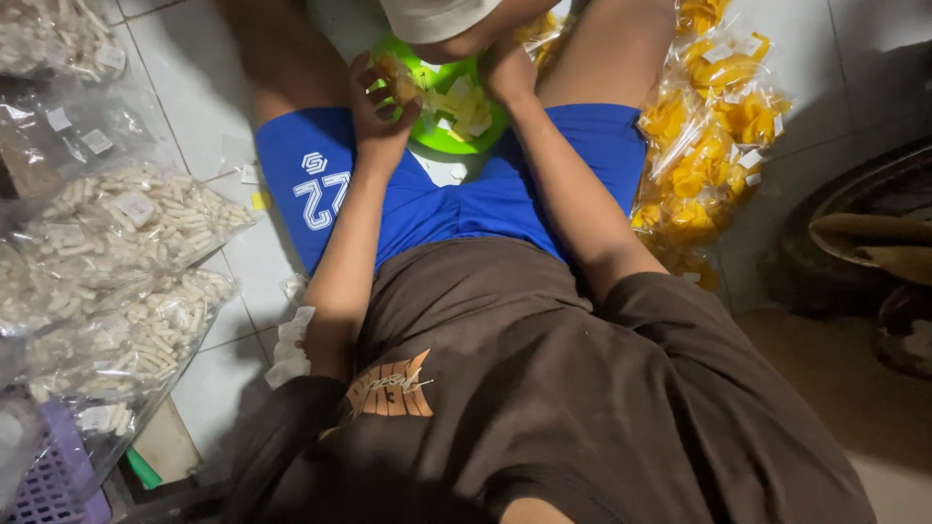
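I sit on a tiled floor in blue shorts and a brown shirt. A green bowl (449, 136) of pale yellow chips rests between my thighs. My left hand (381, 102) is curled around a small clear bag of chips over the bowl's left rim. Over the bowl's right rim, my right hand (505, 70) seems to pinch the bag or some chips; its fingers are partly hidden by a white object (432, 17) at the top edge.
Clear bags of white stick snacks (126, 223) pile up on my left. On my right lie bags of yellow chips (709, 126). A dark round pan (854, 223) sits at far right, a purple basket (49, 475) at bottom left, with small paper labels (289, 344) by my left elbow.
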